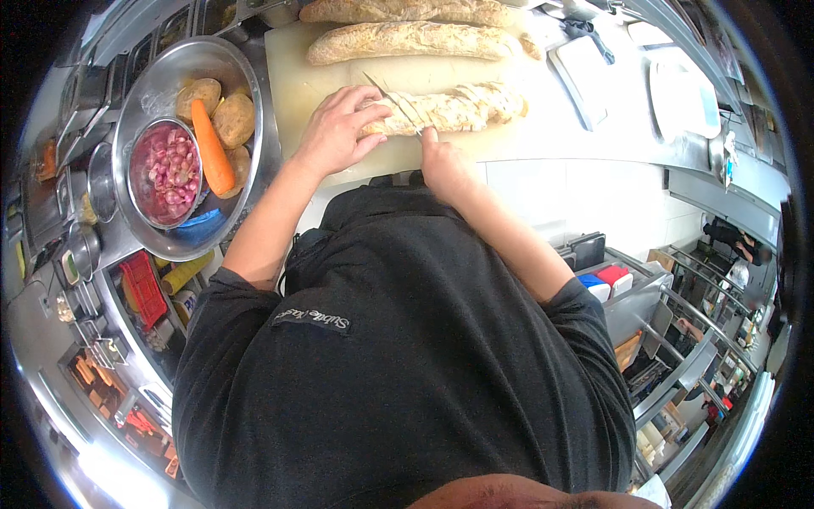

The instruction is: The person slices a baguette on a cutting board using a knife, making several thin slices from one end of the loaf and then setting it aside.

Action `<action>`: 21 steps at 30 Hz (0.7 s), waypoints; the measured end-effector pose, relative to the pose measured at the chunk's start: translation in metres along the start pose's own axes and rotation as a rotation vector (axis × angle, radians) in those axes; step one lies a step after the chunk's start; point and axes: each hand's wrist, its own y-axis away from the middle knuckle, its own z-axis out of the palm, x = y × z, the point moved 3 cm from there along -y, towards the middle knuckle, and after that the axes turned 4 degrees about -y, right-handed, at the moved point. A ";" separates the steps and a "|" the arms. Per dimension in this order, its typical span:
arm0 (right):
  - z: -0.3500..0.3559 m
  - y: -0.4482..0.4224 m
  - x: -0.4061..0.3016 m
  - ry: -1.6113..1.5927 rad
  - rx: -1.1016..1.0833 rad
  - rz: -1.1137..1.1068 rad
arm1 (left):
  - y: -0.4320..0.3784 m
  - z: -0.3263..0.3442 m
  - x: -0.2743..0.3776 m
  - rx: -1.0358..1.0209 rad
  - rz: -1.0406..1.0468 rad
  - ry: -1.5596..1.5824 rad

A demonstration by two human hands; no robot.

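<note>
My right hand (440,159) is closed around the handle of a knife (394,103), whose blade lies slantwise across a crusty baguette (467,108). Several slanted cuts show in the loaf to the right of the blade. My left hand (346,124) holds the loaf's left end, fingers bent over its top, close to the blade. The bread lies on a pale cutting board (292,95). Two uncut baguettes rest farther back on the board, one (413,43) in front of the other (407,11). A small bread end (531,46) sits at their right.
Left of the board stands a large steel bowl (250,70) with potatoes (233,121), a carrot (212,149) and a smaller bowl (131,172) of peeled shallots (173,167). A white-lidded container (580,79) lies to the right. Other people are far off at the right.
</note>
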 end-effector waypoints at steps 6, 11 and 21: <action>-0.011 0.049 0.021 0.009 -0.057 -0.002 | 0.007 0.008 0.000 0.069 -0.034 0.082; -0.038 0.063 0.003 -0.005 -0.060 0.038 | 0.010 0.013 -0.004 0.090 -0.019 0.071; -0.053 0.061 -0.015 -0.030 -0.067 -0.028 | 0.006 0.010 -0.005 0.077 0.003 0.100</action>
